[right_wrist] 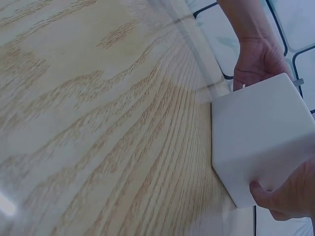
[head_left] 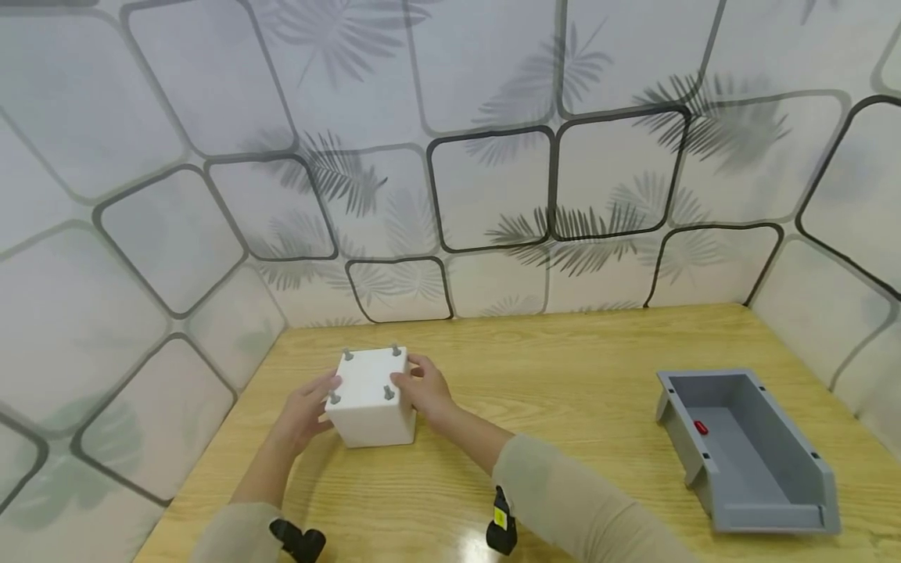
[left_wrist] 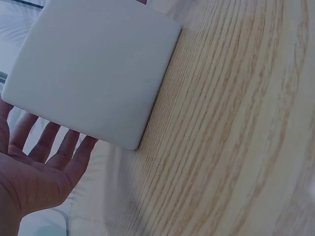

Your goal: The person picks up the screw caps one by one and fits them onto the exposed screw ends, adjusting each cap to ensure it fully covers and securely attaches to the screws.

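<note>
A white box stands at the left of the wooden table, with small grey pegs at the corners of its top face. My left hand holds its left side, thumb at the top edge. From the right, my right hand grips the opposite side with the thumb near a peg. In the left wrist view, the fingers of the left hand lie along the edge of the box's smooth side. Both hands flank the box in the right wrist view, its bottom edge at the tabletop.
At the right of the table sits a grey open-fronted bin with a small red piece at its inner left side. A patterned fabric wall with leaf prints encloses the back and sides.
</note>
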A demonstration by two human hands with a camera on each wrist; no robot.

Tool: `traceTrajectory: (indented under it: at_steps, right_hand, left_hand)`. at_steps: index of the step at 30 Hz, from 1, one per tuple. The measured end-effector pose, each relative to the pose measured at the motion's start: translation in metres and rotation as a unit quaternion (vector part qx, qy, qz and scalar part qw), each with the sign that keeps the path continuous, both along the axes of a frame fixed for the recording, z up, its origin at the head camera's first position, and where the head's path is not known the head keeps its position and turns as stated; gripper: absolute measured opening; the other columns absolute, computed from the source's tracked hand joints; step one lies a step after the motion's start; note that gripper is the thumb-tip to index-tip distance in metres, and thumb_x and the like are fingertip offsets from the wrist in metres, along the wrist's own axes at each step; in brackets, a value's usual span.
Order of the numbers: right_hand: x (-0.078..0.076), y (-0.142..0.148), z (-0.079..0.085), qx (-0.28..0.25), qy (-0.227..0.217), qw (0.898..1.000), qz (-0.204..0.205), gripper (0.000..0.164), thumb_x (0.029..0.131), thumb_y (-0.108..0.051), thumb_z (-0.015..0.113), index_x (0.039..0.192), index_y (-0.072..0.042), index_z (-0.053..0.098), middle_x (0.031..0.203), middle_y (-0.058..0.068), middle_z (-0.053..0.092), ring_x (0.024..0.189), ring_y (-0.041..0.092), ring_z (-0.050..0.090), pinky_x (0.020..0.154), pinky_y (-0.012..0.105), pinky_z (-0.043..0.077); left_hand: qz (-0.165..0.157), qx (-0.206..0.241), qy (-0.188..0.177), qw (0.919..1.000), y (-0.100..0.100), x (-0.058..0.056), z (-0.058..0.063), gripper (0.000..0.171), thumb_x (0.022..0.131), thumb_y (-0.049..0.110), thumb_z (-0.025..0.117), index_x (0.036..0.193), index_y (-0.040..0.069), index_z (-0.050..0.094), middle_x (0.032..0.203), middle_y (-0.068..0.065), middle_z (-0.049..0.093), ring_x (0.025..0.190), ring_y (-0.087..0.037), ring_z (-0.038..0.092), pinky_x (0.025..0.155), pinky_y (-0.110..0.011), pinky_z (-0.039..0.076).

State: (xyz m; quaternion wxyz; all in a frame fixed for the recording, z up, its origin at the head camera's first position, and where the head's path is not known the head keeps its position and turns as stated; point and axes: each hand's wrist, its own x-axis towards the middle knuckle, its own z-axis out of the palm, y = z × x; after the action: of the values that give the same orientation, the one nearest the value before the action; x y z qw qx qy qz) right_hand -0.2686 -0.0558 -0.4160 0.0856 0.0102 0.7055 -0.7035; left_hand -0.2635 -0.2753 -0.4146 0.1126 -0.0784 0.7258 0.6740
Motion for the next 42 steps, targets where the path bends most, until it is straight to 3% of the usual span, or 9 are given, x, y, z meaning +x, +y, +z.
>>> traceTrajectory:
  at_steps: [24, 42]
  right_hand:
    - [0.004, 0.015, 0.007, -0.003, -0.008, 1.000, 0.009, 0.057, 0.088, -0.020, 0.064, 0.140, -0.008, 0.042, 0.133, 0.022, 0.045, 0.114, 0.038, 0.052, 0.090, 0.051, 0.051]
    - [0.007, 0.029, 0.006, -0.011, -0.029, 1.000, 0.007, 0.058, 0.088, -0.019, 0.064, 0.140, -0.010, 0.041, 0.133, 0.019, 0.046, 0.111, 0.033, 0.054, 0.085, 0.047, 0.053]
  left_hand:
    - [-0.004, 0.008, 0.006, 0.9999, 0.013, 0.003, 0.002, 0.067, 0.094, 0.033, 0.055, 0.148, 0.004, 0.027, 0.152, -0.022, 0.023, 0.136, -0.044, 0.029, 0.107, -0.058, 0.033]
    - [-0.011, 0.005, 0.018, 0.9998, 0.025, 0.007, -0.001, 0.066, 0.094, 0.033, 0.055, 0.146, 0.002, 0.030, 0.152, -0.023, 0.023, 0.135, -0.045, 0.030, 0.105, -0.059, 0.035]
